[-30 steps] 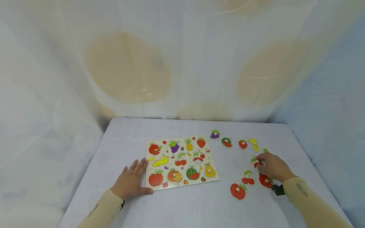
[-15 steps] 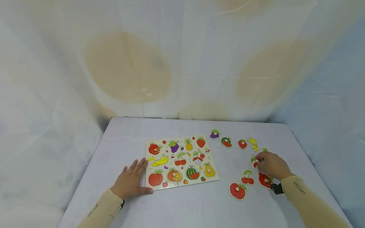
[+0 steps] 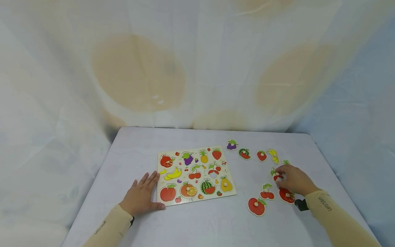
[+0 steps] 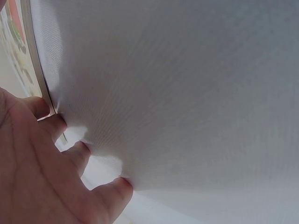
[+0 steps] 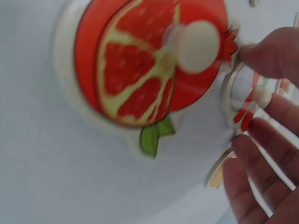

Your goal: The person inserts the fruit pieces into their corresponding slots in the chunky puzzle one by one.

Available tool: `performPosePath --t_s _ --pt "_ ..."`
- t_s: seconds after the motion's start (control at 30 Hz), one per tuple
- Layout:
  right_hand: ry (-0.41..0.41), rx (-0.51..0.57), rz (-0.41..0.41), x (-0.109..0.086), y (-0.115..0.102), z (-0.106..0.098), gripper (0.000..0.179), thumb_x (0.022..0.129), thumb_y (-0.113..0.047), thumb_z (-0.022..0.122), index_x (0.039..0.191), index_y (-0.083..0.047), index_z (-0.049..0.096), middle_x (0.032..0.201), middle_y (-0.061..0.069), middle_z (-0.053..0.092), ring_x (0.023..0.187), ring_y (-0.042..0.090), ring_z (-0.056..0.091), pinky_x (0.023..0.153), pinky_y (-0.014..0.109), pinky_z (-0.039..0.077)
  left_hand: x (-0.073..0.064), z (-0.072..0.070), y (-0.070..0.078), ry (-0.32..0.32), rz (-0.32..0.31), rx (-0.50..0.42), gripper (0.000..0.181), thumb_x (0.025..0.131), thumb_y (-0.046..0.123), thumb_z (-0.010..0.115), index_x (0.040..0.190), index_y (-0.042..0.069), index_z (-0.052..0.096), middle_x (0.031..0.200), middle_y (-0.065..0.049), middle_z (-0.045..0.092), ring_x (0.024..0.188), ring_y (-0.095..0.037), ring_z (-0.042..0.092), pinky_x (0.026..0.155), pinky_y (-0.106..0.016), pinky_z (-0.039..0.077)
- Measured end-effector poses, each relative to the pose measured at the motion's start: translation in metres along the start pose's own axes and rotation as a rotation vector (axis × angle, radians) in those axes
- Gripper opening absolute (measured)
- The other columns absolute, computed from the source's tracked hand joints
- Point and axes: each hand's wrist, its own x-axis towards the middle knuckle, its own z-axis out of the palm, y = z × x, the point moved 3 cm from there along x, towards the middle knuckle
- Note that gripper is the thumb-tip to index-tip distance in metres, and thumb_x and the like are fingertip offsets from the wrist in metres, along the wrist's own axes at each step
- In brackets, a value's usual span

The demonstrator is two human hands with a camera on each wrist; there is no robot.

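Note:
A fruit puzzle board (image 3: 182, 178) lies on the white table, with knobbed orange (image 3: 187, 189) and pear (image 3: 226, 184) pieces in it. My left hand (image 3: 140, 197) rests with spread fingers along its left edge; in the left wrist view, the fingertips (image 4: 122, 183) press the cloth. On the right, my right hand (image 3: 294, 178) holds a red-and-white lychee puzzle piece (image 3: 274, 173) by its sides. Seen from the right wrist, the thumb (image 5: 261, 53) is at one edge and a finger is by the knob (image 5: 261, 97). Beneath that hand lies a pomegranate piece (image 5: 126, 60).
Loose cherry (image 3: 267, 192) and apple (image 3: 256, 207) pieces lie left of the right hand. Grape (image 3: 231, 145), watermelon (image 3: 244, 154), strawberry (image 3: 261, 156) and banana (image 3: 273, 156) pieces are farther back. A pineapple piece (image 3: 285, 162) is partly hidden behind the right hand.

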Motion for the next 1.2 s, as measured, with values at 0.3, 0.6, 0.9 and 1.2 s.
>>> performPosePath --t_s 0.3,0.6,0.9,1.2 --pt "-0.023 -0.045 -0.043 0.001 0.000 -0.002 0.054 0.075 -0.031 0.088 0.118 -0.005 0.067 0.105 0.007 0.064 0.087 0.024 0.056 0.073 0.041 0.058 -0.001 -0.001 0.000 -0.008 -0.002 -0.002 0.121 0.065 0.075 0.076 0.157 0.010 0.030 0.163 -0.009 0.025 0.147 -0.039 0.020 0.110 -0.069 0.020" --pt "-0.007 -0.072 -0.071 0.002 -0.002 -0.005 0.048 0.074 -0.031 0.088 0.111 -0.007 0.070 0.095 0.001 0.063 0.082 0.020 0.055 0.071 0.039 0.056 0.000 -0.001 0.000 -0.002 -0.006 -0.016 0.122 0.065 0.073 0.077 0.157 0.010 0.030 0.163 -0.008 0.025 0.147 -0.039 0.020 0.111 -0.069 0.019" --pt "0.010 -0.086 -0.076 0.001 -0.002 -0.006 0.047 0.074 -0.032 0.088 0.110 -0.007 0.070 0.096 0.002 0.062 0.080 0.020 0.055 0.070 0.039 0.056 -0.002 -0.003 0.002 -0.007 -0.005 -0.004 0.121 0.066 0.073 0.077 0.157 0.009 0.030 0.163 -0.009 0.026 0.147 -0.039 0.020 0.110 -0.069 0.020" --pt "0.086 -0.046 -0.110 0.005 -0.016 -0.009 0.043 0.077 -0.032 0.084 0.108 -0.005 0.070 0.094 0.003 0.062 0.080 0.020 0.055 0.072 0.041 0.053 -0.003 -0.006 0.004 -0.021 -0.008 0.000 0.121 0.066 0.073 0.076 0.157 0.009 0.031 0.162 -0.009 0.026 0.147 -0.040 0.021 0.110 -0.070 0.021"
